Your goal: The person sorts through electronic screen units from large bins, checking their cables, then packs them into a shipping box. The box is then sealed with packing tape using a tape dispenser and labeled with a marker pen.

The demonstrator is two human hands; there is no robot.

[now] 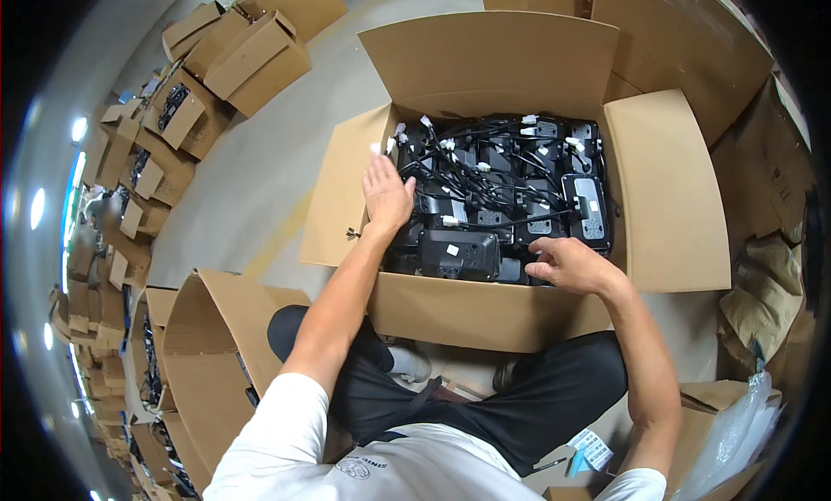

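Observation:
An open cardboard box point(489, 315) stands before my knees, filled with black plastic units point(459, 252) and a tangle of black cables point(485, 185) ending in white connectors point(576, 144). My left hand point(387, 194) lies along the box's left side, its fingers stretched out beside the cables and holding nothing. Over the front right part of the box is my right hand point(567, 266). Its fingers are bent, with thumb and forefinger apart, close above the units; whether they touch one is unclear. Near it, a black unit with a grey plate point(590, 208) stands at the right wall.
Box flaps spread outward, including a wide right flap point(666, 189). Another open carton point(216, 354) stands by my left knee. More cartons point(260, 60) line the far left. Clear plastic wrap point(736, 432) and a light blue-and-white sheet point(591, 449) lie at lower right.

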